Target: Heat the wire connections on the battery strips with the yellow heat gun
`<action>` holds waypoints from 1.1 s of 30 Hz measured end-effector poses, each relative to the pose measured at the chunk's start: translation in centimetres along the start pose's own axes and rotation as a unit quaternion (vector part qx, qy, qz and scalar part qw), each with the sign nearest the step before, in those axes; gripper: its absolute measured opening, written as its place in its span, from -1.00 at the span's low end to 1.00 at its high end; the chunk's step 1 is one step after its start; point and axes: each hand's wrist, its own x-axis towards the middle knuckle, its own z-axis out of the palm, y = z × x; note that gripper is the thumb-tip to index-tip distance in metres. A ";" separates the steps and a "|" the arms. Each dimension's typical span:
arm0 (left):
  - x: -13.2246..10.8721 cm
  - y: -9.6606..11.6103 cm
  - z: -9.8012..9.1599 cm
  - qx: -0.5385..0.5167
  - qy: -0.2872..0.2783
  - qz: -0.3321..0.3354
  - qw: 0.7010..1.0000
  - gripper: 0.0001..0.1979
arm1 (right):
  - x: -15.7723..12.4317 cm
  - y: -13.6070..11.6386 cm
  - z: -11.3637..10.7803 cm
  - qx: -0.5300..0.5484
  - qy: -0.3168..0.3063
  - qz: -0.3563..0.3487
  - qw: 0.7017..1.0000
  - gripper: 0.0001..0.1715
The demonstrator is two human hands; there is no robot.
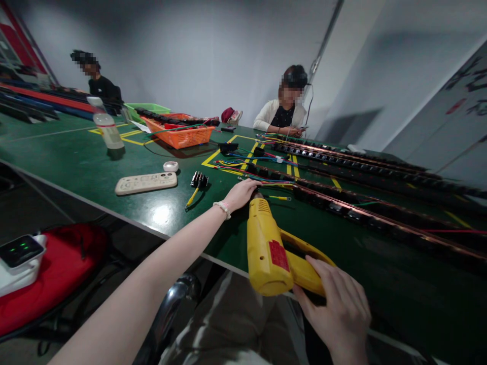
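Note:
A yellow heat gun (262, 243) with a red label is in my right hand (335, 299), which wraps round its handle. Its nozzle points away from me, toward the wires. My left hand (241, 194), with a light band at the wrist, is closed on the coloured wires (272, 183) just beyond the nozzle; the fingertips are partly hidden. These wires run right to a long black strip with copper bars (353, 209). Beside the nozzle lies a short yellow cable with a metal lug (279, 197).
Left of my hand are a small black part with a yellow lead (198, 180), a remote control (146, 183) and a bottle (106, 126). An orange basket (182, 138) stands behind. More copper-barred strips (319, 152) lie at right. One person sits across the green table (160, 213), another far left.

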 end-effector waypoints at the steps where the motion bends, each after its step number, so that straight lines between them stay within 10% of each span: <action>1: 0.0 0.0 0.0 -0.002 0.001 0.002 1.000 -0.66 | -0.1 0.3 -0.1 -0.004 0.000 0.000 1.000 -0.55; 33: 0.0 -0.1 0.1 -0.002 0.001 -0.009 1.000 -0.66 | -1.9 2.4 -2.0 -0.098 0.014 0.027 0.995 -0.48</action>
